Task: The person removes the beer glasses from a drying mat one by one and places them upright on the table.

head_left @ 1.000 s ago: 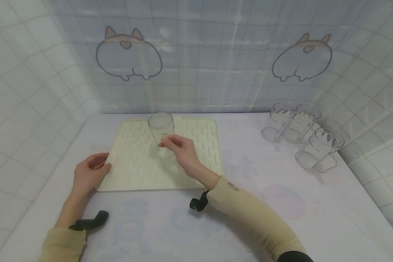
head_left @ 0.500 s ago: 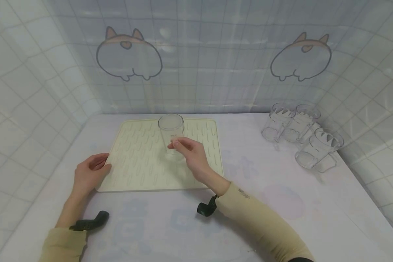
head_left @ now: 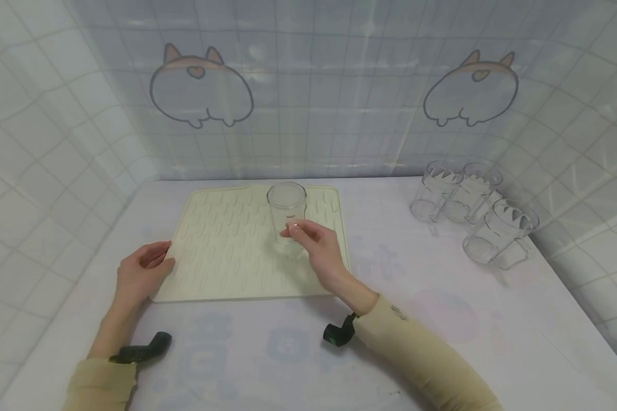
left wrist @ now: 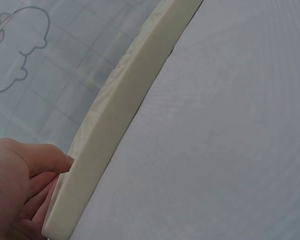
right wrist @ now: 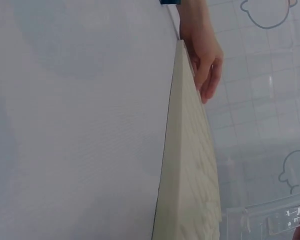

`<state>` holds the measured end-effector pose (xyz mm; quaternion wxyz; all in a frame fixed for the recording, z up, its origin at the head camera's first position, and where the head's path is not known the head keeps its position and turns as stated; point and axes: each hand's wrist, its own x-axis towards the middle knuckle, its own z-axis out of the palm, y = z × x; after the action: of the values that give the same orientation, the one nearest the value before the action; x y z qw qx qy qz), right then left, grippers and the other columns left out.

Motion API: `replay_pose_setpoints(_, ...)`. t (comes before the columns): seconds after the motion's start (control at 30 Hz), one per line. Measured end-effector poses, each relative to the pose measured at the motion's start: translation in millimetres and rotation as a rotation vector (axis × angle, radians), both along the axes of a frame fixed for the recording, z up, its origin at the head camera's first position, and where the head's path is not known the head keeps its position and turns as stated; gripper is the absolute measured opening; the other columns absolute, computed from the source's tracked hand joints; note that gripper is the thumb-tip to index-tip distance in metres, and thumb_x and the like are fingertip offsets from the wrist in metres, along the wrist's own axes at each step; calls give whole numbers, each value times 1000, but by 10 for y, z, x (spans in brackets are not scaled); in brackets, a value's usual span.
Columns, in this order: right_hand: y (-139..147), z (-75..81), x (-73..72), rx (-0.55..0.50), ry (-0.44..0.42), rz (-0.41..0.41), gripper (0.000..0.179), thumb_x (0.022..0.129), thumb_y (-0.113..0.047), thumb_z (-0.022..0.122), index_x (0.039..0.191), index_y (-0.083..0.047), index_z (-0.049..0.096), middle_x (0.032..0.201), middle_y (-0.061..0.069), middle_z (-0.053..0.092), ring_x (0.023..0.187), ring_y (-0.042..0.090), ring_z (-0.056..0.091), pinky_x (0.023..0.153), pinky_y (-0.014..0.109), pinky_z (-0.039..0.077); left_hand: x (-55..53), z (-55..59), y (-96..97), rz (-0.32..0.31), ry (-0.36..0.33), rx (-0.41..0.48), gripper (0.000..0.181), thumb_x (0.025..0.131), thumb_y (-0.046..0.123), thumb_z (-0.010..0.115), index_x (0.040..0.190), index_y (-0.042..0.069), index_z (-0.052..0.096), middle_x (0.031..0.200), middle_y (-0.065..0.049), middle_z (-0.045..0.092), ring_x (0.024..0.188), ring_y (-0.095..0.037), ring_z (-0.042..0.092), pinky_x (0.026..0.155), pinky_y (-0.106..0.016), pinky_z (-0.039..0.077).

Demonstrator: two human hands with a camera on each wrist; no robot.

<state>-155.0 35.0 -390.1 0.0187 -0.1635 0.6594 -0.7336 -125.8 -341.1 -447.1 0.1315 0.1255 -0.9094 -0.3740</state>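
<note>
A clear mug (head_left: 287,201) stands upright over the right half of a cream ridged drying mat (head_left: 221,245). My right hand (head_left: 323,254) pinches the mug near its handle between thumb and fingers, which hide the handle. At the lower right of the right wrist view, small print shows on the mug (right wrist: 270,220). My left hand (head_left: 141,271) grips the mat's left edge near its front corner. The left wrist view shows a thumb or finger pressed to the mat (left wrist: 105,120), the other fingers curled beside it.
Three clear handled mugs (head_left: 499,234) stand at the right rear of the white table (head_left: 267,354). Tiled sheeting with cartoon animal prints (head_left: 200,91) rises behind and at both sides.
My right hand has shifted right and slightly toward me, carrying the mug from the mat's middle to its right half. The left hand and the mat have stayed in place.
</note>
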Motion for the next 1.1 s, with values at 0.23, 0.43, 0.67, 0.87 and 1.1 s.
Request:
replay_pose_setpoints(0.23,133,3,39,-4,-4,-35,29,91,-30,61,112,-11,67,96,4,71,104,17,60,100,39,39,-15,13,-5,2,-15,10,52,88,39,63,129,8,53,128,-13,57,115,-29,56,78,-2,44)
replay_pose_setpoints(0.43,242,0,59,6,5,-81,30,90,-32,62,111,-11,67,96,3,71,104,17,60,100,37,41,-28,30,-18,-7,-19,9,53,87,40,63,129,9,53,128,-12,57,115,-28,56,77,-1,43)
replay_pose_setpoints(0.67,340,6,86,-21,11,-118,29,90,-29,63,108,-8,67,95,5,71,101,19,61,99,35,43,-46,47,-20,-12,-11,0,52,88,38,62,129,8,53,127,-13,57,115,-29,56,77,-1,43)
replay_pose_setpoints(0.87,415,24,120,-17,10,-142,27,89,-30,63,106,-9,68,94,4,71,102,18,61,100,36,42,-56,55,-30,-21,2,-1,51,87,36,64,128,8,54,126,-14,58,113,-24,58,77,-1,44)
replay_pose_setpoints(1.1,491,42,155,-10,-2,-165,27,90,-30,63,105,-9,68,95,5,70,103,18,60,103,37,40,-74,80,-35,-30,7,-1,50,87,33,65,128,7,54,127,-16,58,113,-26,58,76,-2,45)
